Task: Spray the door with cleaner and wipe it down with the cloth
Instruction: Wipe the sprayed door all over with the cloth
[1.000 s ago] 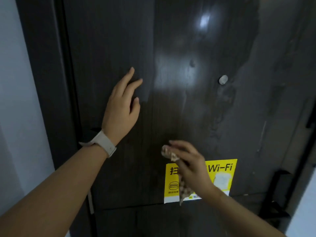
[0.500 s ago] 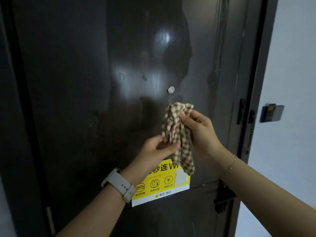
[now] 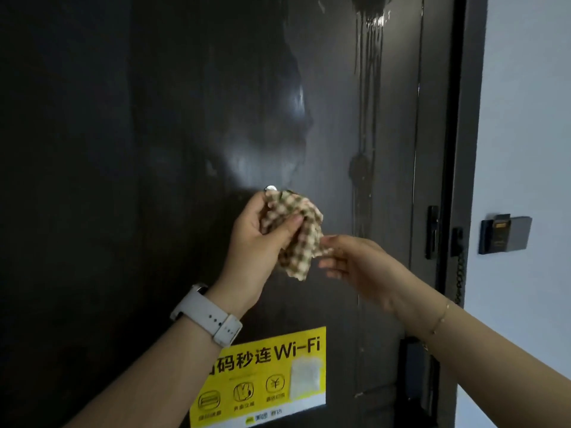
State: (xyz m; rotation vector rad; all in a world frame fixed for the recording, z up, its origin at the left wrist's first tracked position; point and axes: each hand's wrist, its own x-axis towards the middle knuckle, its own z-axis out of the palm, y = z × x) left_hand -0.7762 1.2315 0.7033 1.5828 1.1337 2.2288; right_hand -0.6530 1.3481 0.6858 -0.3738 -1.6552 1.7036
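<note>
The dark door (image 3: pixel 173 125) fills most of the view, with wet streaks running down its right side. A checked brown-and-cream cloth (image 3: pixel 296 233) is bunched in front of the door near its small round peephole (image 3: pixel 271 188). My left hand (image 3: pixel 259 245), with a white watch at the wrist, grips the cloth, thumb pressed over it. My right hand (image 3: pixel 358 264) is just right of the cloth, fingertips at its lower corner, fingers loosely extended. No spray bottle is in view.
A yellow Wi-Fi sticker (image 3: pixel 265 378) is stuck low on the door. The door's lock hardware (image 3: pixel 432 231) sits on its right edge beside the frame. A card holder (image 3: pixel 505 233) is mounted on the white wall at the right.
The cloth has passed from my right hand into my left hand. My right hand has loosened and dropped to the cloth's lower corner. The view has shifted right along the door.
</note>
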